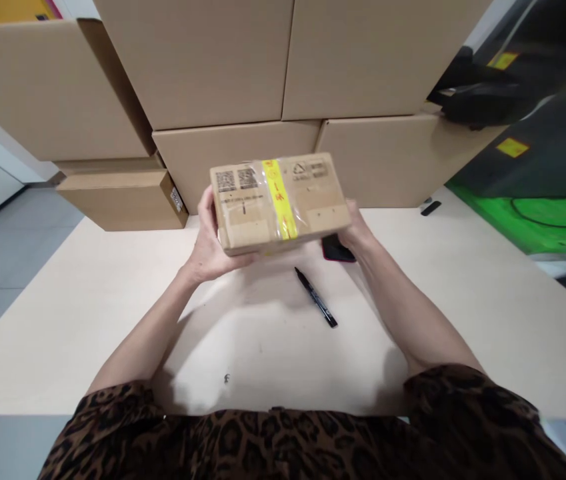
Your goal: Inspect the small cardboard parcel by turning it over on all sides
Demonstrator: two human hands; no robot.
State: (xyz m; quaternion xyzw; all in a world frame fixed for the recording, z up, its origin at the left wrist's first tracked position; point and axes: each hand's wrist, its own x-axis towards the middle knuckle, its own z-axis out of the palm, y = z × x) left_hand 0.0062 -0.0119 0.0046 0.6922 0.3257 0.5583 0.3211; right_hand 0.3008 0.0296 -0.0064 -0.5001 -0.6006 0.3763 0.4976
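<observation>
a small cardboard parcel (280,203) raised above a cream desk (87,320), tilted slightly, with its printed face turned up toward the view. this face carries two qr codes (233,179) and a band of yellow tape (279,199) under clear wrap. the step in hand is a two-handed hold of the parcel, clear of the desk. the left hand (207,239) is closed around the parcel's left end, palm against the cardboard. the right hand (355,228) is closed on the right end from below, its fingers hidden behind the parcel, so their exact placement cannot be told. just below the parcel's right end lies a dark phone (337,249) with a red edge; nearer the viewer, below the parcel, lies a black marker pen (315,297). beyond the parcel rise stacked cardboard cartons (235,60), and to its left sits a smaller labelled carton (123,200). well below it, a leopard-print garment (283,443) fills the lower edge of the view.
</observation>
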